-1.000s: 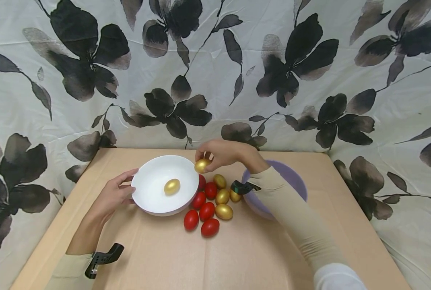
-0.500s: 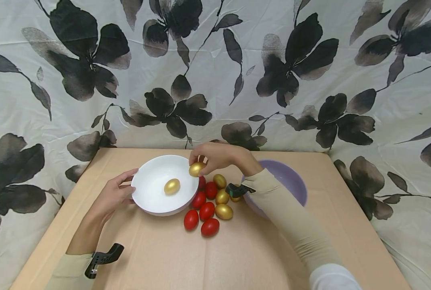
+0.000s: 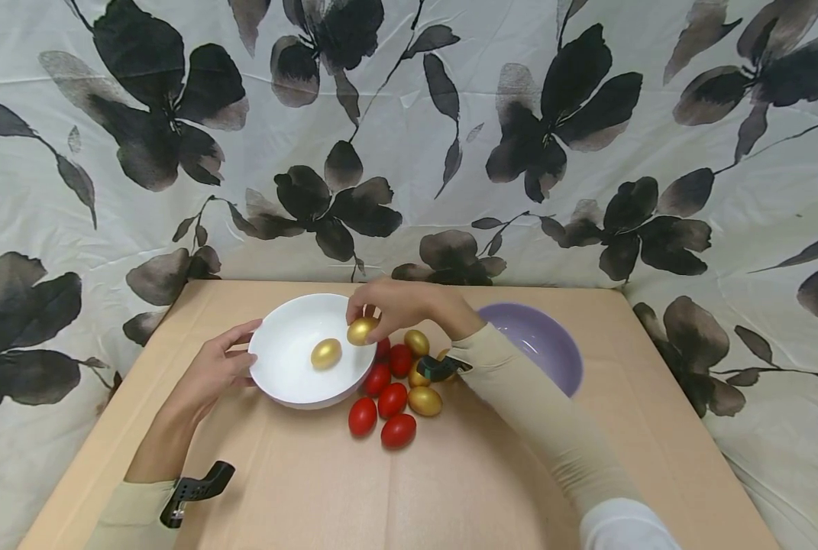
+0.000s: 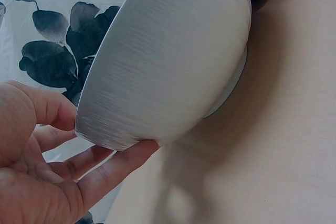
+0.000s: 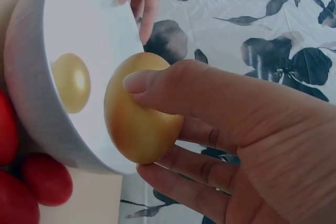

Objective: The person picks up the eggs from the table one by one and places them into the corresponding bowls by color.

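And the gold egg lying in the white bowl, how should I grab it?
Probably pinch that gold egg across its narrower width, coming from above: it lies on its side, and the raised wall of the white bowl surrounds it.

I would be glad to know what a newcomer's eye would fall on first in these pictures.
Probably the shiny gold egg pinched in the right hand, at the right edge of the white bowl, which has another gold egg inside. Next might come the bright red eggs clustered on the table just right of that bowl, beside more gold ones. Behind, dark flowers on the pale cloth stand out.
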A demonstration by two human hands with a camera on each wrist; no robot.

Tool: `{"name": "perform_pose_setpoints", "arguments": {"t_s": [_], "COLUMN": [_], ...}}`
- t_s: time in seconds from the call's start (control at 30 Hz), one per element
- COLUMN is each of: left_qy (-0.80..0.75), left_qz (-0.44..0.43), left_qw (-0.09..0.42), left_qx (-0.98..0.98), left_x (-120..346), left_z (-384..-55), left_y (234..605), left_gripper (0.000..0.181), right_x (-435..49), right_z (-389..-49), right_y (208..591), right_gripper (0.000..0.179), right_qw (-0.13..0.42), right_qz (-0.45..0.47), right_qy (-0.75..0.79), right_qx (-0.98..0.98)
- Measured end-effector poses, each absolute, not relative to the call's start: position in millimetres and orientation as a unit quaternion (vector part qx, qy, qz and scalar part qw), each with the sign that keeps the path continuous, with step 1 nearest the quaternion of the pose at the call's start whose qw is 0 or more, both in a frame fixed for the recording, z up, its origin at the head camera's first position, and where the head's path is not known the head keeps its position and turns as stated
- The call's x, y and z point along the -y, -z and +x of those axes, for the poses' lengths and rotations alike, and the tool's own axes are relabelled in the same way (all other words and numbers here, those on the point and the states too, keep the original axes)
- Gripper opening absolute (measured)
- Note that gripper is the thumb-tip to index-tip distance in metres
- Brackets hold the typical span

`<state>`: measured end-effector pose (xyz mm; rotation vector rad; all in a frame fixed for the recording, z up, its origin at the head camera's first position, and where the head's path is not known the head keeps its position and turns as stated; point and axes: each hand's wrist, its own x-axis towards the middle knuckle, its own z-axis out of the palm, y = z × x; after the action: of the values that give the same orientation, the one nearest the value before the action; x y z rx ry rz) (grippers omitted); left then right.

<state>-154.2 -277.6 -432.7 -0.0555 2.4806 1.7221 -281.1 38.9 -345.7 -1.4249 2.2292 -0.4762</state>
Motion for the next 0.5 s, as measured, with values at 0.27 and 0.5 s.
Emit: {"name": "perform_pose_setpoints", "arguments": {"t_s": [0.27,0.5], "left_qy": [-0.574,-0.573], "left_qz": [-0.012,-0.015], "left_qw": [0.062,0.065], "left_qx": [-0.816,-0.817], "left_x": [276,278], "left_z": [-155,-156], "left_y": [431,433], "left_gripper": [0.063,0.064], "right_x": [-28,-22], "right_z": [-278,-274], "right_y": [350,356], "right_gripper": [0.028,0.027], "right_qw": [0.223,0.239], "right_qz": [-0.532,-0.529], "right_qy": [0.140,0.129], "right_qx": [-0.804,-0.804]}}
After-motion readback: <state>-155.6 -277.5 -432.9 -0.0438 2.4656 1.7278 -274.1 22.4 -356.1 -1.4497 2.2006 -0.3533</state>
